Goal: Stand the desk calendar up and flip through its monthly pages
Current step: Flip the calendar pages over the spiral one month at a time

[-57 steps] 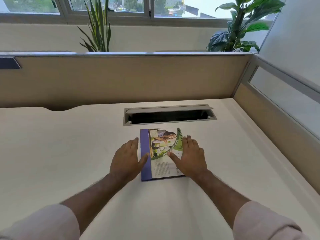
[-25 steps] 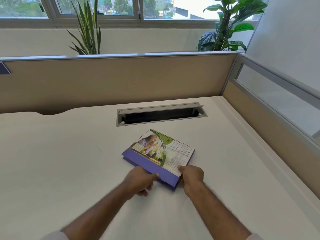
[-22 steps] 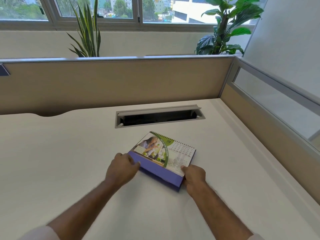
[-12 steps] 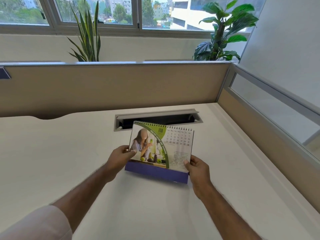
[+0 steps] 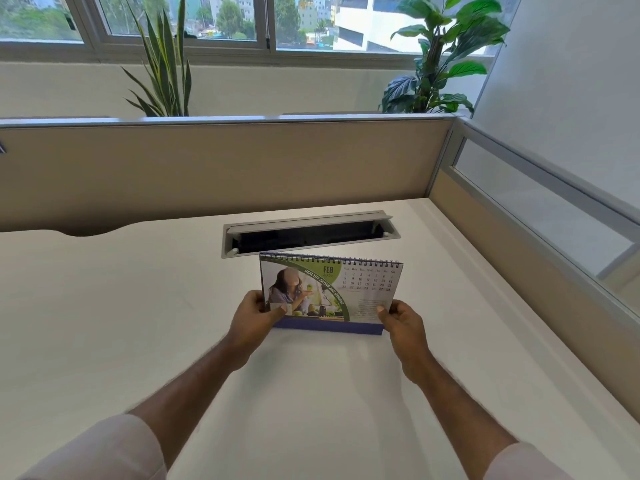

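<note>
At frame centre, a desk calendar (image 5: 332, 292) stands upright on the white tabletop (image 5: 104, 323), February showing, left hand (image 5: 254, 320) and right hand (image 5: 401, 322) gripping its lower corners.

A desk calendar (image 5: 330, 294) stands upright on a white desk (image 5: 104, 323), showing its February page. The left hand (image 5: 254, 322) and right hand (image 5: 401, 322) grip its lower corners, thumbs in front.

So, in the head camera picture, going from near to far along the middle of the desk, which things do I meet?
The two hands, left hand and right hand → desk calendar held upright between them → open cable slot in the desk → beige partition panel → plants by the window.
</note>
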Demonstrator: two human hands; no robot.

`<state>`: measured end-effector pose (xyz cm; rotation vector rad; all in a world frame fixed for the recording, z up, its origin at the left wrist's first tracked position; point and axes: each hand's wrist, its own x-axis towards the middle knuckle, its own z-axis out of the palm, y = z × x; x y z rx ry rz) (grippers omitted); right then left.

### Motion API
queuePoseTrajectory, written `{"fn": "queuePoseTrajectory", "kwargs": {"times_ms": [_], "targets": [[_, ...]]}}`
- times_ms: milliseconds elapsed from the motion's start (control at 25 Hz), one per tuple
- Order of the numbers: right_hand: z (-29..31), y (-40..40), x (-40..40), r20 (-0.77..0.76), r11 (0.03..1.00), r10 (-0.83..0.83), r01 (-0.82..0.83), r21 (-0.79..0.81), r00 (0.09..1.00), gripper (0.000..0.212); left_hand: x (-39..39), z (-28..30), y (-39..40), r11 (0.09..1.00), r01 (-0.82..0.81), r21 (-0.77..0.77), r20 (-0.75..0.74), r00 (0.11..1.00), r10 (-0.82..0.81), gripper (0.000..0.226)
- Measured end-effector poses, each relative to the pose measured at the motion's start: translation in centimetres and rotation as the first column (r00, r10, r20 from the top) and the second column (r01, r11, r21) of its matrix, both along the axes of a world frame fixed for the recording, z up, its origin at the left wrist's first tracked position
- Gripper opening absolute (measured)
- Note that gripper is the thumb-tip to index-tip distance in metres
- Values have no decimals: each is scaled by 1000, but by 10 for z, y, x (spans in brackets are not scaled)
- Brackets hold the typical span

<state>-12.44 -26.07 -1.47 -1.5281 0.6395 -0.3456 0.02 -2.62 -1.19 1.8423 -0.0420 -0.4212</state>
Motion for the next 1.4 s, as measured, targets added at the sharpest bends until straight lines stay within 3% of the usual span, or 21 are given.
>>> {"fn": "queuePoseTrajectory", "kwargs": {"times_ms": [240, 480, 760, 920, 1080, 1200, 1400], "targets": [[-10, -6, -2, -84, 1000, 15, -13, 29, 996, 18, -4, -10, 0, 999, -38, 31, 14, 999, 38, 37], [-16, -6, -2, -175, 993, 91, -102, -57, 980, 27, -5, -16, 1, 993, 45, 112, 9, 999, -46, 51], [3, -17, 2, -268, 969, 246, -236, 69, 932, 25, 3, -11, -5, 993, 74, 92, -50, 996, -70, 64], [-2, -12, -6, -191, 979, 186, -198, -49, 964, 30, -3, -7, 0, 993, -22, 119, -40, 999, 27, 69], [-10, -15, -20, -35, 991, -39, 34, -127, 999, 24, -11, -11, 13, 949, -238, 208, 181, 963, 202, 62], [-13, -7, -28, 37, 966, -168, 172, -192, 985, 17, -20, -12, 19, 956, -233, 179, 248, 951, 186, 46], [-12, 5, -32, 65, 962, -125, 137, -236, 990, 4, -22, -4, 13, 966, -217, 141, 199, 962, 187, 34]]}}
